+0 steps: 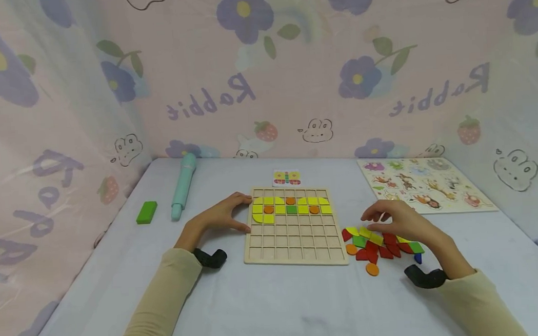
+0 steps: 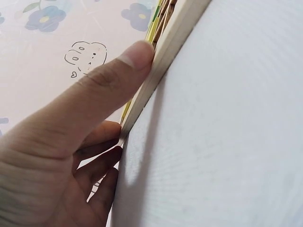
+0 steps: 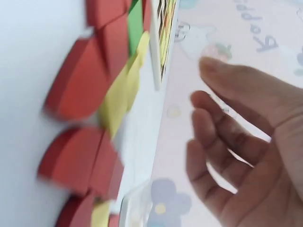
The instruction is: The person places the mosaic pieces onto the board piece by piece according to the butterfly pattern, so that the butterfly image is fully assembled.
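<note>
A wooden grid board (image 1: 297, 248) lies flat in the middle of the table. Yellow pieces, some with rounded corners, fill parts of its upper rows, with orange discs and a green square (image 1: 291, 209) among them. My left hand (image 1: 218, 216) rests at the board's left edge; in the left wrist view the thumb (image 2: 137, 56) touches its rim. Over a loose pile of red pieces (image 1: 386, 253), with yellow, green, orange and blue ones mixed in, hovers my right hand (image 1: 399, 219). Its fingers are loosely bent, and the right wrist view shows nothing between them.
Behind the board lies a small picture card (image 1: 286, 177) with a coloured butterfly-like pattern. An animal picture board (image 1: 429, 184) occupies the back right. To the left are a green block (image 1: 147, 212) and a long teal stick-shaped object (image 1: 184, 186). Patterned curtains surround the table.
</note>
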`<state>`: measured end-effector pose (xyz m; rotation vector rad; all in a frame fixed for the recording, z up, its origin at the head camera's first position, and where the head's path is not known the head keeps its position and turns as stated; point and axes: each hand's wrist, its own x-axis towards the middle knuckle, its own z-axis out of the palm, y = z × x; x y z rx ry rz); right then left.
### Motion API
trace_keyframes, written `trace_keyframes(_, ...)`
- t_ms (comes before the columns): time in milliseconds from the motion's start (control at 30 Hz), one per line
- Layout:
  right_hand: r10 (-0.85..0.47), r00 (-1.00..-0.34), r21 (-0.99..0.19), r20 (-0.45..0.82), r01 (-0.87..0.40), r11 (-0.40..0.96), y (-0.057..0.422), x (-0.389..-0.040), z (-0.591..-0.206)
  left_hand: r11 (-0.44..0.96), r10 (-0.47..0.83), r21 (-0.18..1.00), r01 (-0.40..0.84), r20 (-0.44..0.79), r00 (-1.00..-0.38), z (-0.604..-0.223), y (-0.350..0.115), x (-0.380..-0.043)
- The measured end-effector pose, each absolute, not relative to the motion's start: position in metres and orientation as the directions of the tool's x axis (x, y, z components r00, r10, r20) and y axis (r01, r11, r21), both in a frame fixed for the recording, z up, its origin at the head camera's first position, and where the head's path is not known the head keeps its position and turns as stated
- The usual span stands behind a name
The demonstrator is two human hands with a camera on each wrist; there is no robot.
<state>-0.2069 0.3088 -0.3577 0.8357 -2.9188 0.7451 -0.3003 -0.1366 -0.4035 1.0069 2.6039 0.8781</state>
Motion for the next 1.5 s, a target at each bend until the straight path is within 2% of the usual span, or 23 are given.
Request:
trace_keyframes(267, -0.528, -0.848, -0.507, -0.056, -0.432, 0.746, 0.327, -0.203, -0.359, 0.589, 0.665, 0.602, 0.54, 0.018, -0.746, -0.404, -0.136, -0.3)
trace_keyframes(400, -0.556, -0.825, -0.539, -0.104, -0.423, 0.728, 0.326, -0.204, -0.365, 0.591, 0.665, 0.6, 0.539, 0.016, -0.747, -0.404, -0.137, -0.301)
trace_keyframes(567, -0.565, -0.822, -0.556, -0.08, -0.433, 0.71, 0.324, -0.206, -0.369, 0.592, 0.665, 0.596, 0.542, 0.018, -0.746, -0.404, -0.137, -0.301)
trace_keyframes(933, -0.462, -0.887, -0.492, -0.026, -0.391, 0.778, 0.324, -0.211, -0.376, 0.589, 0.663, 0.605, 0.535, 0.016, -0.748, -0.404, -0.137, -0.3)
trace_keyframes(1200, -0.396, -0.916, -0.445, -0.06, -0.33, 0.833, 0.324, -0.212, -0.375, 0.59, 0.669, 0.599, 0.542, 0.013, -0.743, -0.405, -0.137, -0.301)
trace_keyframes(1333, -0.401, -0.916, -0.428, -0.005, -0.36, 0.829, 0.315, -0.217, -0.368, 0.586, 0.669, 0.602, 0.543, 0.019, -0.743, -0.405, -0.137, -0.302)
trace_keyframes(1500, -0.466, -0.883, -0.427, 0.053, -0.442, 0.789, 0.284, -0.23, -0.359, 0.59, 0.666, 0.599, 0.541, 0.017, -0.745, -0.407, -0.137, -0.303)
